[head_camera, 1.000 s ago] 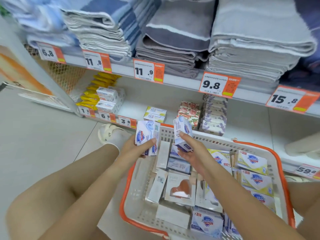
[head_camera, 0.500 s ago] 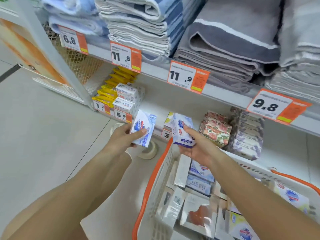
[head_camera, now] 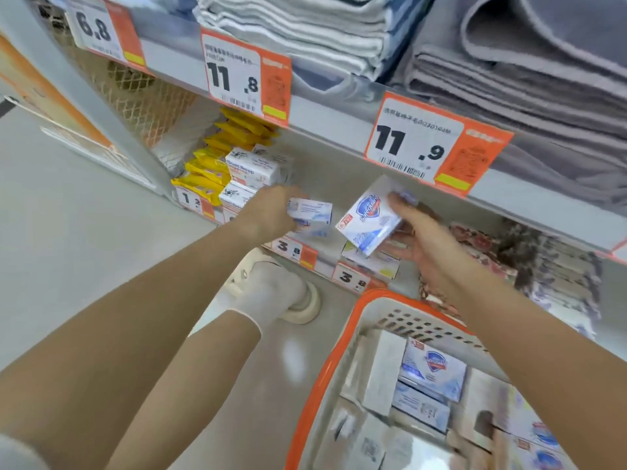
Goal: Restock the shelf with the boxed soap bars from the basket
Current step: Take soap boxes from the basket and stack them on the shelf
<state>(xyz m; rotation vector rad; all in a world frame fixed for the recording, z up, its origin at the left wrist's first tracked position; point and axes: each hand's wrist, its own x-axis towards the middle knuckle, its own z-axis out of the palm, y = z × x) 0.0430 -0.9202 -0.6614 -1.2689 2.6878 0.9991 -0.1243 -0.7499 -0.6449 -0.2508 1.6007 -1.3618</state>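
Under the towel shelf (head_camera: 339, 120), both hands grip soap boxes, left hand (head_camera: 268, 215), right hand (head_camera: 420, 239), above the basket (head_camera: 325, 361).

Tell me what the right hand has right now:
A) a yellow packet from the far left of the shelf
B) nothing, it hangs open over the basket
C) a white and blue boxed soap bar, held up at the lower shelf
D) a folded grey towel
C: the right hand grips a tilted white and blue soap box in front of the lower shelf, above the 3.8 price tags.
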